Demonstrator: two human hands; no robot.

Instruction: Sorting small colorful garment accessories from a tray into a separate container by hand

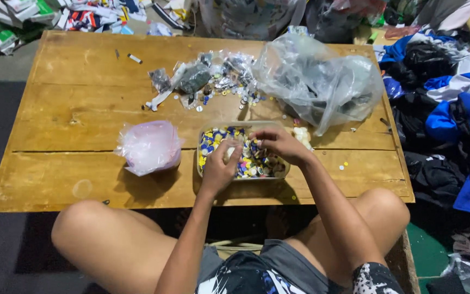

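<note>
Buttons are being picked through in a clear tray on a wooden desk (82,141).

The left hand (220,167) is curled over the tray (200,163) of mixed coloured buttons (257,163), its grip hidden; the right hand (278,142) is pinched together above them, on what cannot be told. The tray is seen well filled, loose buttons (229,90) lie scattered beyond, and a pink bag (149,147) sits beside, so much sorting appears left.

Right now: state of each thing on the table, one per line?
Clear tray: open, full of mixed coloured buttons.
Left hand: inside the tray, on the buttons.
Right hand: over the tray, fingers pinched.
Pink bag: lying apart, left of tray.
Large clear bag: open, slumped, dark contents.
Small bags: scattered, buttons spilled beside.
</note>
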